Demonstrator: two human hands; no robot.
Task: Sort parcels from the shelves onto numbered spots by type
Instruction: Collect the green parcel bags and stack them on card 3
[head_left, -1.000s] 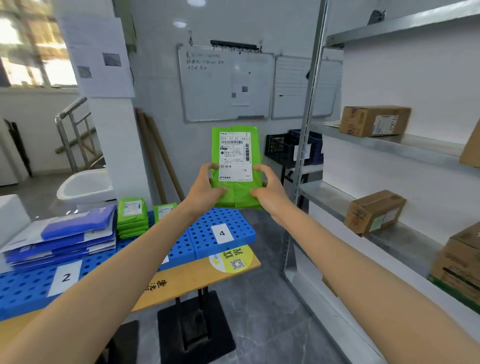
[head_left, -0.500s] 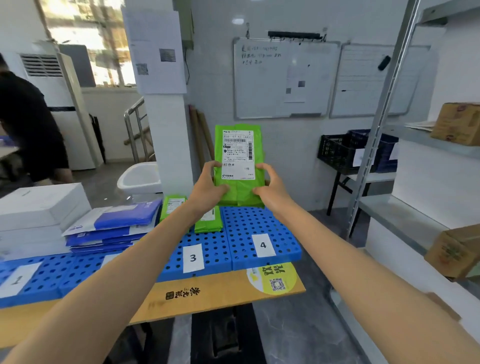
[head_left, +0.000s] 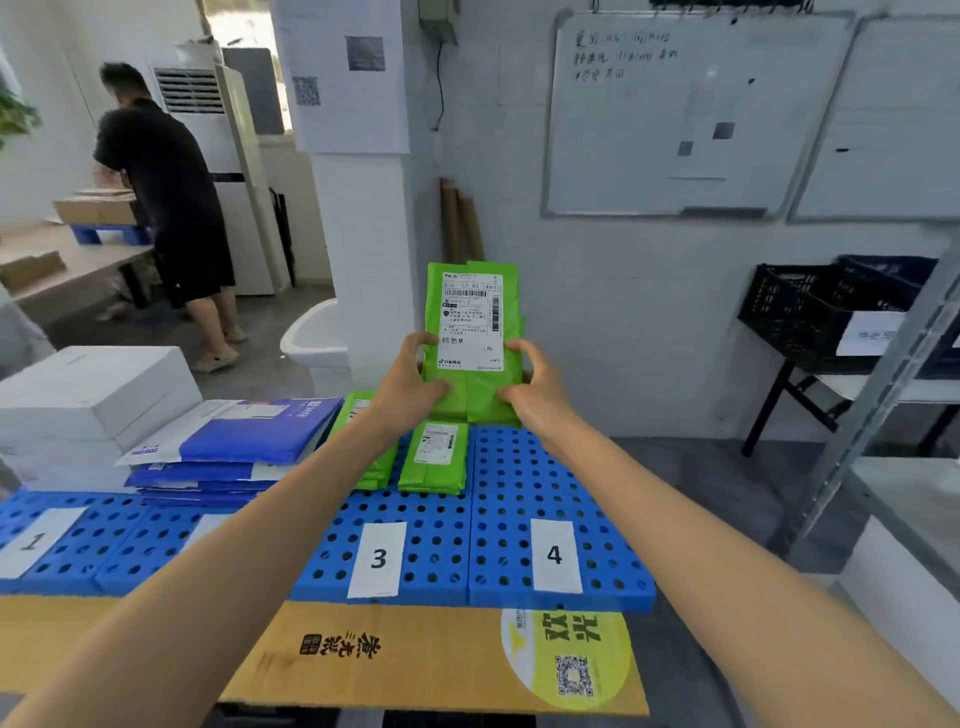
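A green mailer bag (head_left: 480, 392) with a white shipping label stands upright in both my hands above the far edge of the blue perforated board (head_left: 519, 493). My left hand (head_left: 410, 382) grips its lower left edge and my right hand (head_left: 530, 387) its lower right edge. Below it, more green mailer bags (head_left: 434, 457) lie on the spot marked 3 (head_left: 378, 558). The spot marked 4 (head_left: 555, 555) holds no parcel. Blue-and-white envelopes (head_left: 234, 447) are stacked left of the green ones, and white boxes (head_left: 88, 395) behind the spot marked 1 (head_left: 34, 543).
The board rests on an orange table (head_left: 415, 654). A metal shelf upright (head_left: 883, 395) rises at the right, with black crates (head_left: 826, 306) behind it. A white pillar (head_left: 363, 249) stands behind the table. A person in black (head_left: 166, 197) works at a far table on the left.
My view has swung left from the shelves and closer to the table. The green bag, still held in both hands, now hangs over the far end of spot 3.
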